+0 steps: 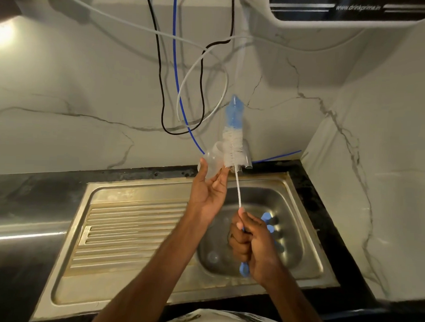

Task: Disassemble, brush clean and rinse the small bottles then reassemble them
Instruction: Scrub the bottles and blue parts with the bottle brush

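Brushing step: L hand (206, 194) is pinching bottle (210, 158), R hand (252, 244) is gripping brush (233, 142) by handle. Next, I think, it is needing careful aim into bottle mouth.

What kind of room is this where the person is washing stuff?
Most likely a home kitchen: a steel sink with a ribbed draining board, set in a dark countertop, and a water purifier on the wall above with tubes hanging down.
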`<control>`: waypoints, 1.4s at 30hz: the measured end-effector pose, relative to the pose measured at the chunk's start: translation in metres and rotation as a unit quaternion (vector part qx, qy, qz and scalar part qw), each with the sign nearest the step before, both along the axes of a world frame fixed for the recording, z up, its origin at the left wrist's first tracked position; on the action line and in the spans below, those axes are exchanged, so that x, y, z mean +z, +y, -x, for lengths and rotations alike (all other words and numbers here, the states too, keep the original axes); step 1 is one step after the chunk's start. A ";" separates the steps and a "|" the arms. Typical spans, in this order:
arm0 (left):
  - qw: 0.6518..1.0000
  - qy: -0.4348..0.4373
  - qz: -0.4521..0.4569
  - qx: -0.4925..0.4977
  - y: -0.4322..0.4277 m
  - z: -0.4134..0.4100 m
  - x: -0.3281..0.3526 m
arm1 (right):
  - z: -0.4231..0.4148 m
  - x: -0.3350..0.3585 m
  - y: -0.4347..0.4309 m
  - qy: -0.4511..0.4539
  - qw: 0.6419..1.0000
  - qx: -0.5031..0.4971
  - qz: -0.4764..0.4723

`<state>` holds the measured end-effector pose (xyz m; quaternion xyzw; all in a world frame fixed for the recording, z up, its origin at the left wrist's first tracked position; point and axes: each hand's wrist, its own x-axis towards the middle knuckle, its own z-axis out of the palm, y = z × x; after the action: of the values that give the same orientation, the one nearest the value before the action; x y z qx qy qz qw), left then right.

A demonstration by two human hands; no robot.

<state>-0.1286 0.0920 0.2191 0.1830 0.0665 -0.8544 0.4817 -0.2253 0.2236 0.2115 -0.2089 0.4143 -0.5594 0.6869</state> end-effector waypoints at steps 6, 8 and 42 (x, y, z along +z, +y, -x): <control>1.000 -0.007 0.015 0.001 0.000 0.004 -0.003 | 0.004 -0.004 -0.003 -0.005 1.000 0.002 -0.005; 0.999 -0.019 0.025 -0.007 -0.005 0.000 -0.004 | 0.004 -0.005 0.001 0.000 1.000 0.005 -0.012; 0.900 -0.357 0.227 -0.104 0.006 0.006 -0.017 | 0.021 -0.003 -0.009 0.291 0.956 -0.016 -0.012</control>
<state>-0.1346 0.0977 0.2021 0.3668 -0.3254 -0.7692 0.4097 -0.2466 0.2144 0.2088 -0.3475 0.6065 -0.4802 0.5300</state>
